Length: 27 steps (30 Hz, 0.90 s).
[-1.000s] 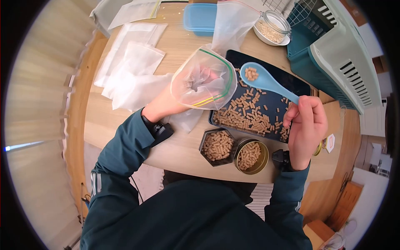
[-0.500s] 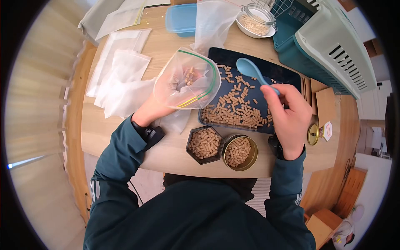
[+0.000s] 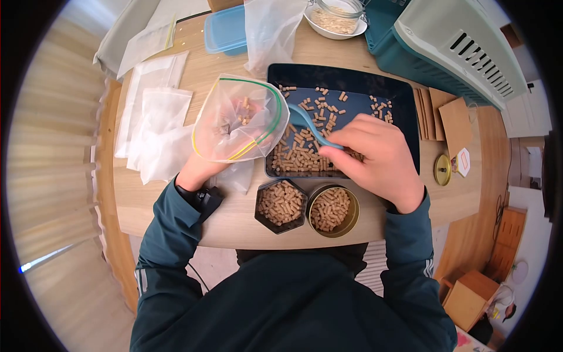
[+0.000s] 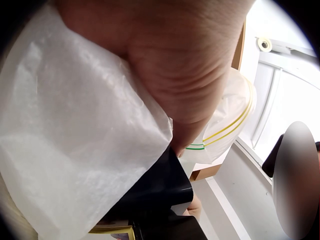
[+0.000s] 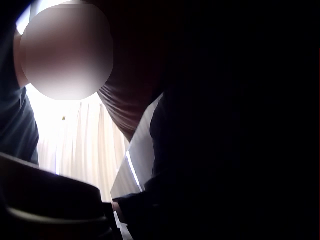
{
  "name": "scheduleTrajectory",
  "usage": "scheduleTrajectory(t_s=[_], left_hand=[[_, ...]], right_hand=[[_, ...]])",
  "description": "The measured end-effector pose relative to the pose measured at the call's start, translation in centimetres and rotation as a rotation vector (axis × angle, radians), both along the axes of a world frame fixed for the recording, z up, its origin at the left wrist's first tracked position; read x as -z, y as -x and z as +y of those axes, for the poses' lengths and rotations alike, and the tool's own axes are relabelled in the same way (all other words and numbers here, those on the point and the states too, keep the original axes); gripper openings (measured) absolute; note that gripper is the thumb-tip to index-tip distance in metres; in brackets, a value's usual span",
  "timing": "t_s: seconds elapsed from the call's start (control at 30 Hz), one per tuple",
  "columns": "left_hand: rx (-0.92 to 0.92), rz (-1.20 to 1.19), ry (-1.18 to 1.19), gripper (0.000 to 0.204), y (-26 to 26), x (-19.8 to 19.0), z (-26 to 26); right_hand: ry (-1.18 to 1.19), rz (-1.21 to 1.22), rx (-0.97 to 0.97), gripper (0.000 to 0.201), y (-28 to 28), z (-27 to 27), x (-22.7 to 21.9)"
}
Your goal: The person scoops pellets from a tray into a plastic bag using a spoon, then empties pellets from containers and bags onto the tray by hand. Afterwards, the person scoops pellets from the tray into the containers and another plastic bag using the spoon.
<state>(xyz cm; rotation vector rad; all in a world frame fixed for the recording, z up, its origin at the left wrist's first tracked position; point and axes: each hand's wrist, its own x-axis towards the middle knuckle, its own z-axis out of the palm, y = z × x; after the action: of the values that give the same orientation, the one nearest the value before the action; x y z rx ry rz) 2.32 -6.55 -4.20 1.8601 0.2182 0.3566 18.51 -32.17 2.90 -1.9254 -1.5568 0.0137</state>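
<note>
Left hand (image 3: 196,170), lower left of centre in the head view: grips the underside of a clear zip bag (image 3: 237,117), fingers closed round the plastic. Bag held tilted, mouth open toward the tray (image 3: 404,97), so that the green-and-yellow zip rim sits just beside the spoon. Inside the bag: a small quantity of brown pellets (image 3: 243,111). In the left wrist view, only the palm (image 4: 175,60) pressed against the bag film (image 4: 75,140).

Right hand (image 3: 375,161), centre right: closed round the handle of a blue spoon (image 3: 305,120), bowl lowered among the pellets on the dark tray, close to the bag mouth. Right wrist view too dark to confirm the grip.

Containers:
- Tray, centre of frame: loose pellets scattered, densest at its lower left.
- Hexagonal dark tin (image 3: 281,203) and round gold tin (image 3: 333,209), lower centre, touching each other: both filled with pellets.
- Glass jar (image 3: 335,16), top centre: pale grain-like contents.
- Blue lidded box (image 3: 224,30), upper left of centre: contents not visible.
- Flat empty bags (image 3: 153,111), left side of the table (image 3: 176,205).
- Pet carrier (image 3: 451,41), upper right.
</note>
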Motion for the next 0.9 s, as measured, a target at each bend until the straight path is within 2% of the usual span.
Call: scheduleTrajectory(t_s=[0.07,0.17,0.23,0.3,0.63,0.7,0.77,0.83,0.9], left_hand=[[0.049,-0.083,-0.073,0.034,-0.2,-0.7,-0.3],[0.062,-0.081,0.037,0.033,-0.2,-0.6,-0.4],[0.046,-0.054,0.059,0.033,-0.1,-0.8,-0.7],[0.022,-0.032,0.082,0.033,-0.2,-0.9,-0.7],[0.014,-0.041,0.055,0.037,0.0,-0.1,-0.7],[-0.006,-0.034,0.085,0.037,0.0,0.0,-0.8],[0.010,-0.046,-0.004,0.039,-0.1,-0.2,-0.7],[0.021,-0.027,0.001,0.039,-0.2,-0.6,-0.5],[0.030,-0.006,0.006,0.040,0.0,-0.7,-0.5]], right_hand=[[0.038,0.161,0.002,0.013,-0.2,-0.5,-0.4],[-0.028,0.249,0.096,0.011,-0.2,-0.4,-0.1],[-0.039,0.261,0.089,0.011,-0.3,-0.4,0.2],[0.007,0.237,0.002,0.012,-0.5,-0.6,0.1],[0.051,0.451,0.003,0.012,-0.4,-1.1,-0.3],[0.039,0.521,0.066,0.013,-0.5,-1.1,-0.3],[0.035,0.556,0.097,0.013,-0.5,-1.3,-0.4],[0.029,0.728,0.258,0.014,-0.6,-1.6,-0.3],[-0.050,0.834,0.334,0.015,-0.8,-1.7,-0.4]])
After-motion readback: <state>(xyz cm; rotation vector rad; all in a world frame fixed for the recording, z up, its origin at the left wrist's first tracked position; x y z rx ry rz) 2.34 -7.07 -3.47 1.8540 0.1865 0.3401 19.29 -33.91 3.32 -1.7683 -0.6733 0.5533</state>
